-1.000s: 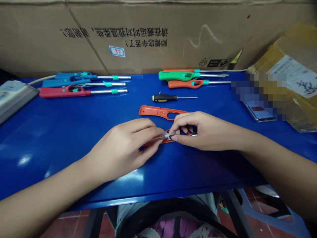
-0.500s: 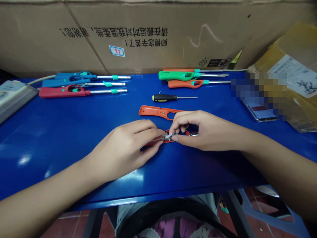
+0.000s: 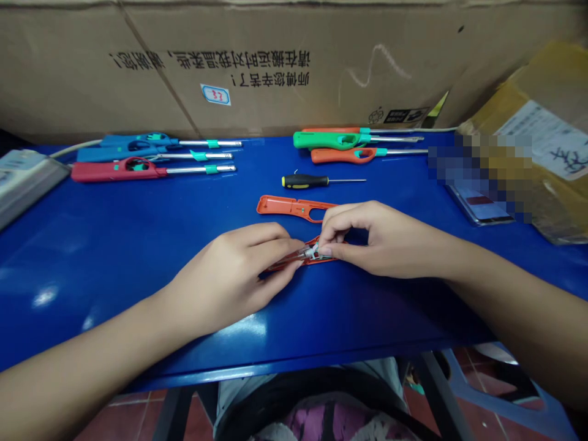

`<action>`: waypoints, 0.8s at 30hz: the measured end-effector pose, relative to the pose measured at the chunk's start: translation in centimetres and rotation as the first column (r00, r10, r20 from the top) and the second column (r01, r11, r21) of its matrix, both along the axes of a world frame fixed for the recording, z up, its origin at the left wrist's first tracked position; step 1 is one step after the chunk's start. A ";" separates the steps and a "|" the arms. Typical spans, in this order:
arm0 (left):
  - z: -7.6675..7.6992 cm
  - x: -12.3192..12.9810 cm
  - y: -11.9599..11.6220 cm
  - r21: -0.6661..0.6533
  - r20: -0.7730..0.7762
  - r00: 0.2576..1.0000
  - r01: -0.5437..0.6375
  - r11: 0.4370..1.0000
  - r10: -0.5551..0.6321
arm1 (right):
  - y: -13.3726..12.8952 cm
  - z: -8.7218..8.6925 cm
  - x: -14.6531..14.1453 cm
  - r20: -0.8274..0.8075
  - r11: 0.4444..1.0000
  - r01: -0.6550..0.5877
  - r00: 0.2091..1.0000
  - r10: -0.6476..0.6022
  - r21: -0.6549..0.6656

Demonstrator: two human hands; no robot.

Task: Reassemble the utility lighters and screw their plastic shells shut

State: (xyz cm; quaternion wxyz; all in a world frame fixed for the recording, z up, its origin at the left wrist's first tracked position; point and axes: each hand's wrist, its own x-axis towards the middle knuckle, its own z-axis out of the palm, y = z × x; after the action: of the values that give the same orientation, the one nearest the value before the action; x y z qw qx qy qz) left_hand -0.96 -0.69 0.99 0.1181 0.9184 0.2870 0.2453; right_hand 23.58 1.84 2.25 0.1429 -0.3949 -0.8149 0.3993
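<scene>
An orange lighter half-shell [image 3: 316,260] with a clear part in it lies between my hands on the blue table [image 3: 151,239]. My left hand [image 3: 239,269] is closed on its left end, thumb and fingers on either side. The fingertips of my right hand [image 3: 376,242] pinch a small pale piece [image 3: 313,251] at the middle of the shell. Just behind, partly covered by my right hand, lies another orange half-shell [image 3: 285,206]. A black and yellow screwdriver [image 3: 305,181] rests beyond it.
Blue and red lighters [image 3: 119,170] lie at the back left, beside a power strip [image 3: 27,184]. Green and orange lighters [image 3: 328,140] lie at the back right, near a phone [image 3: 482,205] and a taped package [image 3: 551,128]. A cardboard box [image 3: 257,37] stands behind.
My right hand has shifted slightly, its fingertips moving a little up and right, and now covers the metal part at the shell's right end. My left hand has barely moved.
</scene>
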 end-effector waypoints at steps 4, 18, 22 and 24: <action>-0.1 0.1 0.0 -0.007 0.006 1.000 -0.001 1.000 0.001 | 0.1 -0.3 -0.1 -0.024 1.000 -0.012 1.000 0.012 0.005; 0.1 0.2 -0.1 -0.044 0.022 1.000 -0.002 0.999 0.003 | 0.3 0.0 0.0 -0.028 1.000 -0.010 1.000 0.009 -0.027; 0.0 0.1 -0.1 -0.052 0.015 1.000 0.002 0.999 -0.001 | 0.4 -0.2 -0.2 -0.019 0.999 -0.017 1.000 0.016 -0.040; -0.1 0.1 -0.1 -0.059 0.013 1.000 0.005 0.998 -0.005 | 0.4 -0.2 -0.2 -0.006 0.998 -0.015 1.000 0.015 -0.056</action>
State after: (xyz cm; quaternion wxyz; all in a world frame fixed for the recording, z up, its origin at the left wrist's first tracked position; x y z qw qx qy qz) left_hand -0.88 -0.81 0.92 0.1475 0.9136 0.2911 0.2424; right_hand 23.36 2.20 2.04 0.1310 -0.3917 -0.8059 0.4241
